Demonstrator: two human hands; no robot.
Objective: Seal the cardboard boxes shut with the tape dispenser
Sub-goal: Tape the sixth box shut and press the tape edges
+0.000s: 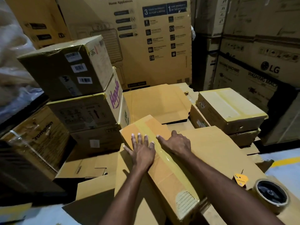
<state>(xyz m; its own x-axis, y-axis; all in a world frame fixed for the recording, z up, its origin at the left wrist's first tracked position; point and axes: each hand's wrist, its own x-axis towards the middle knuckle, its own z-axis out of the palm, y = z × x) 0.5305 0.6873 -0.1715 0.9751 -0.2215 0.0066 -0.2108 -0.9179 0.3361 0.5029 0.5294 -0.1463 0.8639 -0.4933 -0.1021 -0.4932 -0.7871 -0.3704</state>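
A long brown cardboard box [164, 174] lies in front of me, with a strip of glossy tape [168, 161] running along its top seam. My left hand [142, 149] presses flat on the box top, fingers spread, just left of the tape. My right hand [176, 143] lies flat on the right side of the seam, its index finger on the tape. A roll of brown tape [271, 194] sits on cardboard at the lower right, apart from both hands.
Sealed boxes are stacked at the left [68, 70] and one taped box [230, 109] sits at the right. Flattened cardboard [155, 101] lies beyond the box. Large appliance cartons [146, 38] wall off the back. A yellow tag [241, 179] lies near the roll.
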